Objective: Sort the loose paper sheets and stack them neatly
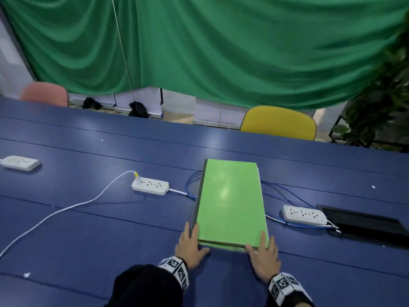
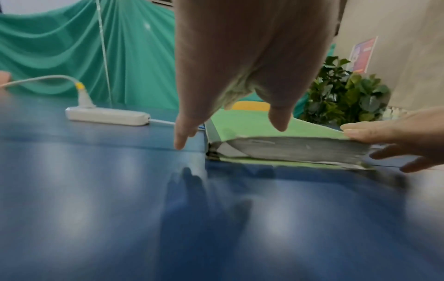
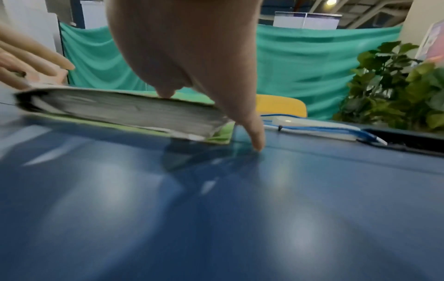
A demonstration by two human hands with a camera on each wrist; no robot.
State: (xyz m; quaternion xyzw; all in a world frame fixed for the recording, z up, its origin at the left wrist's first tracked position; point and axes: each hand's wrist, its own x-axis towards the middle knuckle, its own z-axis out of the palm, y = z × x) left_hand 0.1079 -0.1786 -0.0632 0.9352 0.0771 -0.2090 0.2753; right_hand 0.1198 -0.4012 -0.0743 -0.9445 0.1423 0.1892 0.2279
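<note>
Sheets look stacked in green folder (image 1: 230, 202) w/ both hands, left hand (image 1: 191, 247) & right hand (image 1: 264, 254), fingers straight, flanking near corners; only final squaring left, prob.

even, fairly bright light from overhead; pale glare patches lie on the blue table (image 1: 88, 229) in every view, and a soft sheen sits on the green folder (image 1: 230, 200) top. in the wrist views short blurred shadows of the fingers fall on the table just in front of the folder (image 2: 283, 148). head view is sharp around the folder, smeared and curved toward the edges beyond it, the plant (image 1: 380, 107) to its far right blurred. both wrist views are soft, the near table out of focus
</note>
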